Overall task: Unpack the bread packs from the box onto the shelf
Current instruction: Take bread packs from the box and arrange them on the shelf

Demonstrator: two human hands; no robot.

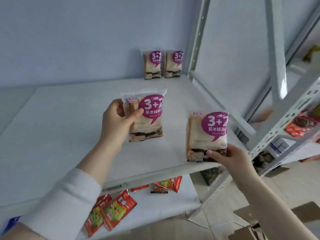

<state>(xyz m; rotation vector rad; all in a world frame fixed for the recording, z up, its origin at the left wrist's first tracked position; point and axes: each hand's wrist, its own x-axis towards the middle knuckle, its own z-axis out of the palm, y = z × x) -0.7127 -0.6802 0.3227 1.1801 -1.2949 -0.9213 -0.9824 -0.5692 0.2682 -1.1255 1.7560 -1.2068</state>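
White shelf (69,135) up top, a broad pale board. Right at the back, two packs stand upright against the wall: the left bread pack (152,65) and the right bread pack (173,64), side by side with a narrow gap between them. Underneath, the lower shelf (164,205) carries red snack packets (110,215), lying flat and scattered along its front.

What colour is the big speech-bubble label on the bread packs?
Purple-pink with white writing, clearest in the head view on the bread pack in the right hand.
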